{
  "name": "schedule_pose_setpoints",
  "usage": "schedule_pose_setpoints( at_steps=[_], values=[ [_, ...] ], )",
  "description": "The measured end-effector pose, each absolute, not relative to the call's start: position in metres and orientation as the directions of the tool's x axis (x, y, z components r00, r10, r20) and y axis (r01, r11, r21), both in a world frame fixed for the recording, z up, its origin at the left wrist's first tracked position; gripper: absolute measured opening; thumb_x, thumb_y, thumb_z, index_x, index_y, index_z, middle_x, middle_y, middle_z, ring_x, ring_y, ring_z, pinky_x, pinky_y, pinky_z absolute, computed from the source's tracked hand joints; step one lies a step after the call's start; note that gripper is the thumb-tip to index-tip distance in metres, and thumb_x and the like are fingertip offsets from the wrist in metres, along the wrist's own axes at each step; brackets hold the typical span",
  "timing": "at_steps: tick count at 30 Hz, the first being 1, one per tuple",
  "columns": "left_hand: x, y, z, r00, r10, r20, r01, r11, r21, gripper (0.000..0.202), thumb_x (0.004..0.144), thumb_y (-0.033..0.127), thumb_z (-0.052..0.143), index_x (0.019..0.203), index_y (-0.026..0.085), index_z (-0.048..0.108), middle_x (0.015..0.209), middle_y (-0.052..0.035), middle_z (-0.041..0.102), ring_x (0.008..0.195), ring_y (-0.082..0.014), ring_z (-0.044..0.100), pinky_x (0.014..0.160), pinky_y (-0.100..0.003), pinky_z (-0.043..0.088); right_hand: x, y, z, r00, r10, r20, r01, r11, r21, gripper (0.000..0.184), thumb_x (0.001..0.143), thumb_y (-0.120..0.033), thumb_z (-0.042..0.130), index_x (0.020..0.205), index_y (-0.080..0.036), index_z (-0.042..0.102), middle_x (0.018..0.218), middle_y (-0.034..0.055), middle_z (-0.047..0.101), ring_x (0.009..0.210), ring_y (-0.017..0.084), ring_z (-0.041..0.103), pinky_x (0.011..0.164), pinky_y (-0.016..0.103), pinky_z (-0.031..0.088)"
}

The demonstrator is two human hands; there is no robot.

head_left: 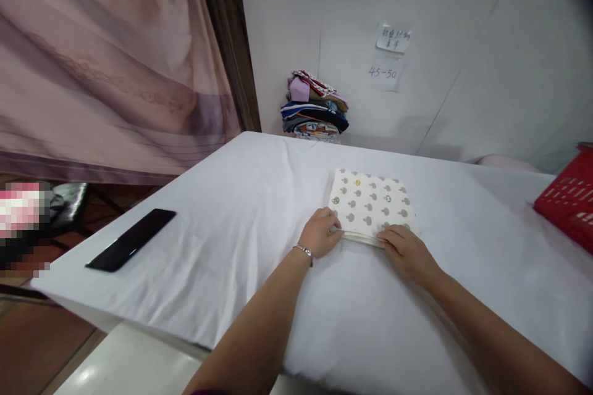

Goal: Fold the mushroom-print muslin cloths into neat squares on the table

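Observation:
A folded white cloth (370, 200) printed with grey tree-like shapes and a few small yellow and green figures lies flat on the white-covered table (222, 210). My left hand (322, 231), with a bracelet at the wrist, pinches its near left corner. At the near right corner, my right hand (405, 250) has its fingers closed on the same edge. Between the two hands the folded layers show along the near side. Both thumbs are partly hidden by the fingers.
A black flat slab (132, 241) lies toward the table's left edge. Folded clothes (315, 105) are stacked beyond the far edge by the wall. A red plastic basket (567, 197) stands at the right. A pink curtain (115, 68) hangs at the left.

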State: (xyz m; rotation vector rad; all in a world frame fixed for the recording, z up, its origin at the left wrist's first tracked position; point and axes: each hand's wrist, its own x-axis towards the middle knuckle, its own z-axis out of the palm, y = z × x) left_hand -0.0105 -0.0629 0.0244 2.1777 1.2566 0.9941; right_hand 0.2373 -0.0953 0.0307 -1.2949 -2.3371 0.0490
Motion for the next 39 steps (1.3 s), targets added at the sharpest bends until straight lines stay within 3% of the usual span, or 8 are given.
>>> schedule_pose_setpoints(
  at_steps=[7,14,20,25,29,32,35,39],
  values=[
    [-0.010,-0.062,0.021,0.354,0.854,0.380,0.587,-0.520,0.620,0.009,0.070,0.013,0.060,0.074,0.021,0.057,0.089,-0.0024,0.054,0.089,-0.0173,0.048,0.078,-0.030,0.043,0.231,-0.095,0.040,-0.471,0.817,0.333,0.801,0.554,-0.226,0.025,0.088,-0.027,0.039,0.094,-0.027,0.063,0.090,0.0050,0.061,0.081,0.020,0.057,0.067,0.035,0.048],
    [-0.012,-0.061,0.021,0.349,0.847,0.402,0.589,-0.532,0.608,0.003,0.071,0.020,0.062,0.073,0.021,0.059,0.085,-0.0023,0.055,0.087,-0.0169,0.049,0.076,-0.029,0.042,0.196,-0.091,0.035,-0.608,0.706,0.363,0.706,0.690,-0.159,0.038,0.083,-0.022,0.044,0.121,-0.023,0.050,0.118,0.0087,0.055,0.108,0.022,0.051,0.087,0.039,0.043],
    [0.001,-0.066,0.025,0.279,0.817,0.505,0.658,-0.546,0.519,0.015,0.083,0.030,0.052,0.075,0.020,0.061,0.085,-0.0031,0.056,0.085,-0.0165,0.048,0.077,-0.031,0.038,0.192,-0.100,0.005,-0.625,0.705,0.335,0.724,0.684,-0.090,0.046,0.083,-0.017,0.042,0.129,-0.021,0.044,0.129,0.0099,0.050,0.117,0.024,0.045,0.094,0.044,0.037],
    [0.016,-0.067,0.024,0.365,0.821,0.438,0.698,-0.553,0.455,0.012,0.082,0.022,0.052,0.074,0.020,0.060,0.080,-0.0018,0.057,0.082,-0.0157,0.048,0.074,-0.030,0.035,0.194,-0.093,0.028,-0.620,0.738,0.266,0.674,0.674,-0.302,0.041,0.083,-0.021,0.042,0.122,-0.026,0.052,0.124,0.0066,0.054,0.113,0.023,0.049,0.093,0.042,0.041],
    [0.018,-0.066,0.022,0.333,0.847,0.413,0.722,-0.511,0.466,0.010,0.078,0.020,0.055,0.068,0.019,0.058,0.078,-0.0012,0.057,0.081,-0.0156,0.048,0.072,-0.030,0.034,0.186,-0.048,0.048,-0.513,0.827,0.229,0.697,0.557,-0.452,0.035,0.087,-0.026,0.034,0.110,-0.023,0.061,0.122,0.0051,0.056,0.114,0.020,0.049,0.097,0.040,0.039],
    [0.018,-0.067,0.021,0.323,0.849,0.418,0.711,-0.509,0.485,0.011,0.078,0.021,0.055,0.067,0.019,0.058,0.078,-0.0005,0.057,0.081,-0.0149,0.048,0.073,-0.029,0.034,0.168,0.005,0.055,-0.461,0.862,0.211,0.779,0.507,-0.369,0.041,0.085,-0.028,0.035,0.120,-0.018,0.054,0.135,0.0079,0.045,0.125,0.021,0.037,0.104,0.041,0.030],
    [0.017,-0.067,0.018,0.315,0.856,0.410,0.690,-0.503,0.520,0.011,0.078,0.022,0.055,0.068,0.019,0.058,0.079,0.0002,0.058,0.081,-0.0141,0.048,0.073,-0.029,0.033,0.146,0.053,0.052,-0.439,0.887,0.143,0.869,0.459,-0.183,0.051,0.086,-0.034,0.034,0.131,-0.012,0.041,0.143,0.0124,0.031,0.133,0.023,0.023,0.106,0.041,0.024],
    [0.018,-0.067,0.015,0.282,0.878,0.387,0.684,-0.467,0.561,0.010,0.077,0.021,0.057,0.067,0.019,0.059,0.080,0.0004,0.057,0.081,-0.0138,0.048,0.073,-0.029,0.032,0.129,0.086,0.034,-0.416,0.906,0.082,0.899,0.423,-0.117,0.056,0.086,-0.041,0.033,0.133,-0.011,0.036,0.144,0.0133,0.029,0.134,0.026,0.018,0.106,0.046,0.014]
  ],
)
